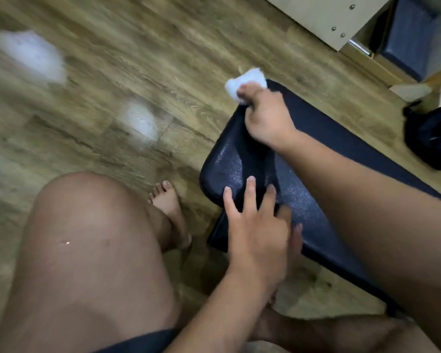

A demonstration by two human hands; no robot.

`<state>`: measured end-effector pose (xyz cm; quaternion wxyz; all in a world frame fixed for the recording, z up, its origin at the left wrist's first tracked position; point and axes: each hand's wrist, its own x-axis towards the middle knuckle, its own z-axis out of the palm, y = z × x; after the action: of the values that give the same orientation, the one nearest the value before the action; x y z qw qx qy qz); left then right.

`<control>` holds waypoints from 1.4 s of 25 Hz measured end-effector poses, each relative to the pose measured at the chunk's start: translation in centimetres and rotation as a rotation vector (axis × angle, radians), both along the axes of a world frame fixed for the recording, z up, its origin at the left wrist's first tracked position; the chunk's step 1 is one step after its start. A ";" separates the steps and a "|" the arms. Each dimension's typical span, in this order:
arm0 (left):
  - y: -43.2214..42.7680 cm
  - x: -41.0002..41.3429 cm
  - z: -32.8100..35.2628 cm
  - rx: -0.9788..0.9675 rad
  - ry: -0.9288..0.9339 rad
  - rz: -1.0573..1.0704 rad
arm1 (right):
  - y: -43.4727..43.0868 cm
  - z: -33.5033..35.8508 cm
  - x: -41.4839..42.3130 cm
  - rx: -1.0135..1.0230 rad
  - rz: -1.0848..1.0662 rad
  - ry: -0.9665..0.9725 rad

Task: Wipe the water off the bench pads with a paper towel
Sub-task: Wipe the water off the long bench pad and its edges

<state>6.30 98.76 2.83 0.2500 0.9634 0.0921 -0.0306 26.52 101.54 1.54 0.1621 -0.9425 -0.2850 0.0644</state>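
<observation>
White wad: paper towel, crumpled, sitting at the far corner of the bench pad, partly overhanging the edge toward the floor.
Right hand: clenched around the towel, fingers curled over it, reaching across the pad from the right.
Left hand: released, fingers spread and straight, fingertips resting on the near part of the pad, holding nothing.
Pad surface: dark blue vinyl, speckled with a fine sheen between the two hands (likely water not yet wiped; hard to be sure).
Risk, towel: could slip off the corner and drop to the floor if the stroke runs past the edge.
Risk, coverage: small wad, so likely to smear rather than lift water; near half under the left hand apt to be skipped.
Risk, footing: bare foot just beside the pad's corner; drips pushed over the edge could wet the wood floor there.
Around: two blurred white patches on the floor (cannot tell whether glare, water or paper), a black bag at far right, pale equipment with blue padding at top right.
In the way: only the left hand on the pad; bare knee close by at left.
</observation>
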 end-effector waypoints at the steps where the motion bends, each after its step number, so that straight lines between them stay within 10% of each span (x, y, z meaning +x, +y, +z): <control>1: 1.5 0.2 0.6 -0.118 -0.157 0.153 | -0.4 0.2 -1.7 0.017 0.096 0.015; 6: 11.3 1.2 1.1 -0.403 -0.649 0.650 | -3.2 1.2 -13.5 0.168 0.393 0.288; 9: 10.7 0.5 1.0 -0.679 -0.372 0.501 | -7.0 1.6 -18.8 0.179 0.464 0.234; 12: 7.3 -1.1 0.8 -0.926 -0.132 0.356 | -12.1 1.7 -20.4 0.425 -0.003 0.264; 19: -0.6 -6.8 1.5 -0.757 0.406 -0.051 | -23.5 2.4 -24.1 0.959 -0.689 1.189; 24: -6.0 -6.5 1.4 -0.991 0.698 -0.029 | -29.4 1.3 -25.4 1.097 -0.800 1.234; 35: -11.5 -4.9 -1.5 -1.100 0.688 0.184 | -33.5 -0.6 -27.1 1.256 -1.141 1.170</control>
<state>1.37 87.25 1.29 0.6641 0.6183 0.2198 -0.3583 -0.61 68.09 0.96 0.7453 -0.5038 0.3463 0.2661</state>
